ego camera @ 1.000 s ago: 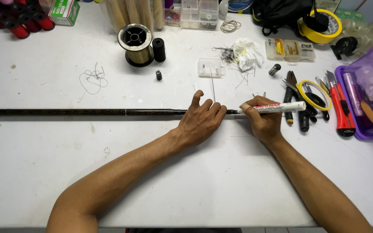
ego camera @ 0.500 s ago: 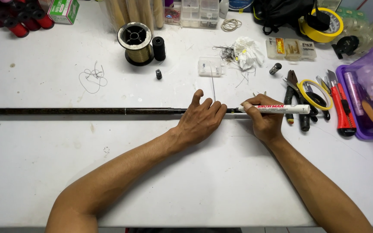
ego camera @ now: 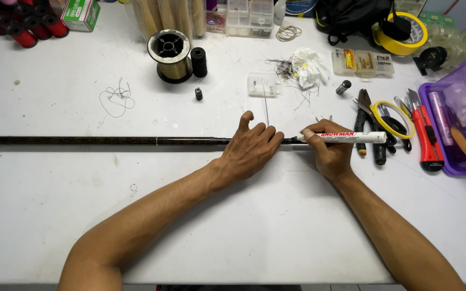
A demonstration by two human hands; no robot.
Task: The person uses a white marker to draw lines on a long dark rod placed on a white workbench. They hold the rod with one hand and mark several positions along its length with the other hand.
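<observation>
Left hand (ego camera: 252, 148) lies palm down over a long dark rod (ego camera: 109, 140), fingers curled over it and pinning it to the white table (ego camera: 55, 205), thumb stuck out toward the far side. Right hand (ego camera: 327, 153) sits just beside it, fingers closed round a white marker pen (ego camera: 343, 137) held nearly level along the rod, its tip pointing left at the rod between the two hands. Both forearms come in from the near edge, angled inward. The rod is thin, straight and matte, brownish-black with a mottled finish and one pale band partway along; it runs from the table's left edge to the hands. The table is smooth, scuffed in places. Beyond the left hand: a clear small plastic box (ego camera: 262, 84), a spool of golden line (ego camera: 169, 56), a black cylinder (ego camera: 199, 61) touching the spool, a loose tangle of thread (ego camera: 117, 98). Right of the pen, close packed: dark-handled pliers (ego camera: 370, 132), a ring of yellow tape (ego camera: 388, 119), a red utility knife (ego camera: 424, 137), then a purple translucent bin (ego camera: 459, 108) (contents blurred). Open room lies on the near side of the rod and to the left; the right side is hemmed in by tools.
</observation>
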